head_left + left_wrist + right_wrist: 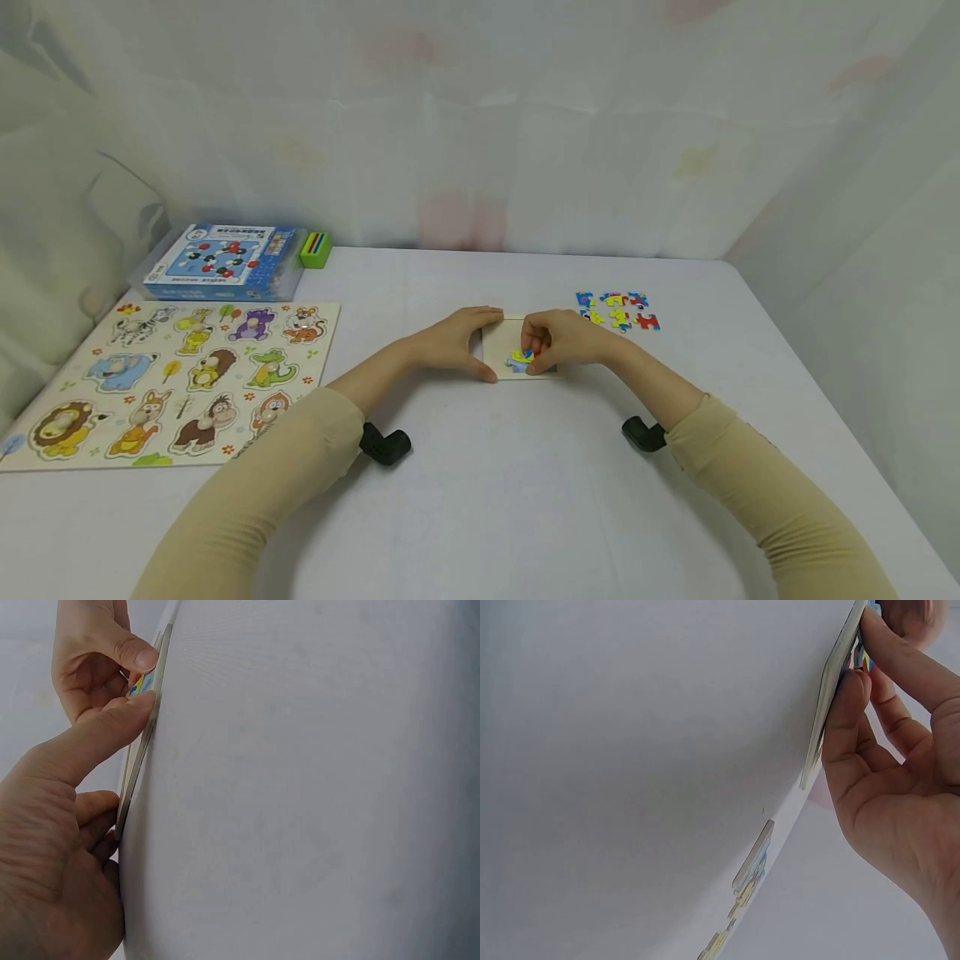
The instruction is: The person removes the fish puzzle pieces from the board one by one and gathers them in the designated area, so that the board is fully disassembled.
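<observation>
A small pale wooden puzzle board (497, 343) lies flat on the white table, with several joined blue and yellow jigsaw pieces (516, 363) at its near side. My left hand (452, 342) holds the board's left side, thumb at the near corner and fingers by the far corner. Over the board's right part, my right hand (567, 336) pinches a jigsaw piece (865, 660) between thumb and fingers, low at the joined pieces. My fingers hide most of that piece. In the left wrist view, the left thumb (112, 731) touches the board's near edge.
Several loose jigsaw pieces (619, 317) in blue, yellow and red lie beyond my right hand. At left is a large animal puzzle board (172, 379). Behind it stand a blue box (217, 258) and a small green box (316, 250). A hanging cloth (465, 125) closes the back.
</observation>
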